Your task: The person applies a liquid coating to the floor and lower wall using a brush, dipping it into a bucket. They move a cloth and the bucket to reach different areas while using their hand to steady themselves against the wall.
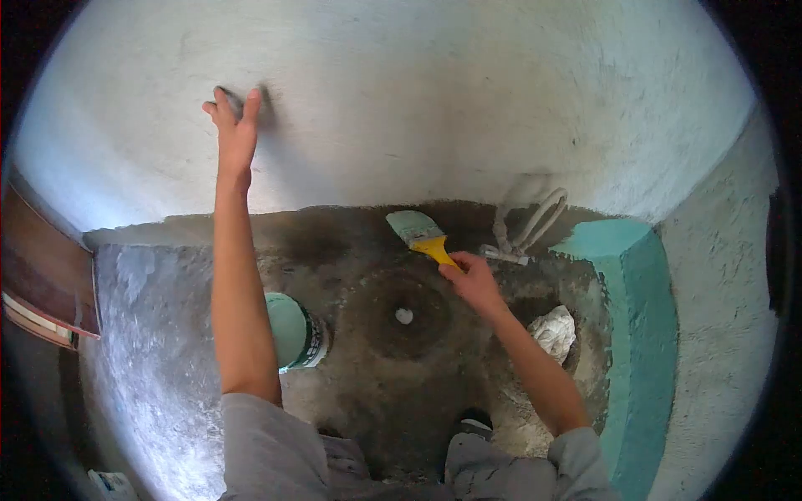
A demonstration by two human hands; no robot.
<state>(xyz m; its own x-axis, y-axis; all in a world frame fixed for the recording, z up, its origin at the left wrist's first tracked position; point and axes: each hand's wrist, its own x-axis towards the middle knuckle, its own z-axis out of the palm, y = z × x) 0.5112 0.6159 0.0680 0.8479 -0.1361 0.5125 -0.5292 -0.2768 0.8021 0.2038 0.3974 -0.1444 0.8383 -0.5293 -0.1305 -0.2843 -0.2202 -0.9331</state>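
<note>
My right hand (476,282) is closed round the yellow handle of a wide brush (416,227), whose bristles are coated with pale green paint and point up and left. The brush is in front of the dark strip at the foot of the wall. Up on the left, my left hand (236,125) is at the pale wall (376,108) with its fingers apart and nothing visible in it. Beside my left forearm, partly hidden by it, a bucket (288,330) of green paint stands on the floor.
Green paint covers a raised block (643,334) along the right side. A pale looped pipe (535,221) sticks out near the wall's foot. A crumpled white bag (553,332) lies behind my right forearm. The floor (376,392) has a round dark patch. Brown panel (50,259) at far left.
</note>
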